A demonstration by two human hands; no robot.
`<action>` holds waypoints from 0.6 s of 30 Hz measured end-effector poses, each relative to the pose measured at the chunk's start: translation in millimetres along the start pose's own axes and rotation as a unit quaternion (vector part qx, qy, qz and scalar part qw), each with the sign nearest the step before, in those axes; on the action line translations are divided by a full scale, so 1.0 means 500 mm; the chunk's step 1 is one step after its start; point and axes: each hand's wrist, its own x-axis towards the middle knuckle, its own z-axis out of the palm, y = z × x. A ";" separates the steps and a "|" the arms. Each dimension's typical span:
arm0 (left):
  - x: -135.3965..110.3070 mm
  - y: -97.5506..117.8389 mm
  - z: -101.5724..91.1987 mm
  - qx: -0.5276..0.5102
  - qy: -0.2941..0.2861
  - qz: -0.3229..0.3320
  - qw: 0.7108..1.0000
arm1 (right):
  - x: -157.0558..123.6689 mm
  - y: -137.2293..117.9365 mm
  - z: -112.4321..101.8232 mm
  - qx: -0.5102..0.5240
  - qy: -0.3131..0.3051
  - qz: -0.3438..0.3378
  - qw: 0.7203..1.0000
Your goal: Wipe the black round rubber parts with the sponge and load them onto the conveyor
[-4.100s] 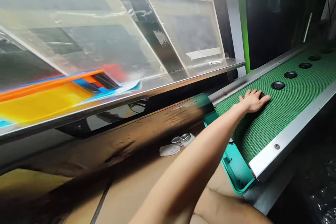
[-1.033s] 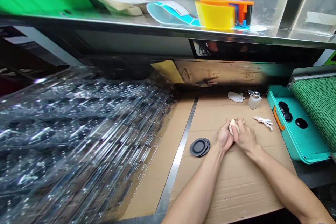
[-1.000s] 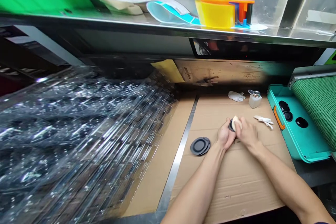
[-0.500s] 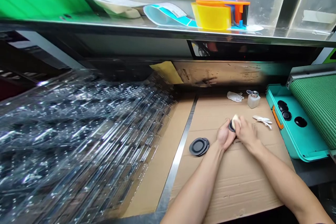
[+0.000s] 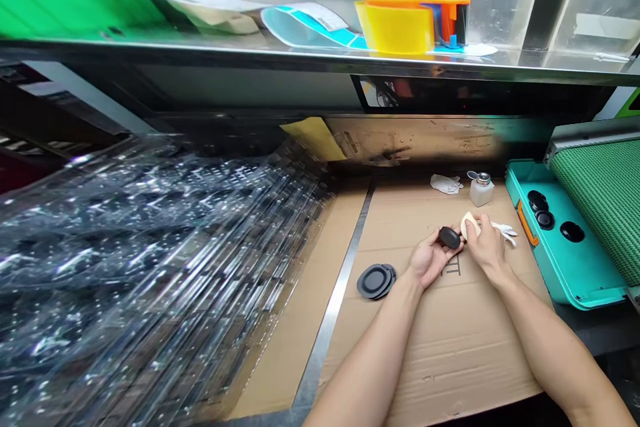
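Note:
In my left hand [image 5: 426,260], palm up, a small round black part [image 5: 449,237] is held by the fingers. My right hand [image 5: 485,245] pinches a cream-coloured pad [image 5: 470,225], perhaps a sponge or folded cloth, just right of the black part and apart from it. Both hands are over the cardboard sheet [image 5: 440,353]. Left of my left hand lie a few flat dark grey discs [image 5: 376,281], overlapping one another. Partly behind my right hand is a white glove [image 5: 506,232].
A teal tray [image 5: 595,280] with several black round parts stands at the right, beside a green conveyor belt [image 5: 605,180]. A small bottle [image 5: 481,191] and a crumpled white glove [image 5: 446,184] lie behind. Clear plastic trays [image 5: 150,267] fill the left; a metal shelf [image 5: 320,61] crosses above.
My right hand has moved right with the cream pad, off the black part. The black part now shows openly in my left hand, whose fingers have loosened.

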 end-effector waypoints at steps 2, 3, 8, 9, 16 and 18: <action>-0.004 0.011 0.000 -0.004 0.013 0.005 1.000 | -0.001 0.010 0.001 0.023 0.006 0.009 1.000; -0.006 0.017 0.000 -0.010 0.024 0.016 1.000 | -0.001 0.012 0.003 0.033 0.001 0.007 0.999; -0.015 0.039 0.001 -0.073 0.082 0.098 0.989 | -0.009 0.005 -0.008 0.019 -0.019 -0.134 0.991; -0.016 0.040 0.002 -0.082 0.080 0.101 0.988 | -0.010 0.005 -0.015 -0.004 0.004 -0.158 0.987; -0.030 0.030 0.025 -0.050 0.027 0.028 0.998 | 0.031 0.062 -0.046 -0.110 0.021 -0.125 0.986; -0.037 0.028 0.032 -0.034 0.006 0.010 0.999 | 0.039 0.065 -0.043 -0.041 0.011 -0.150 0.988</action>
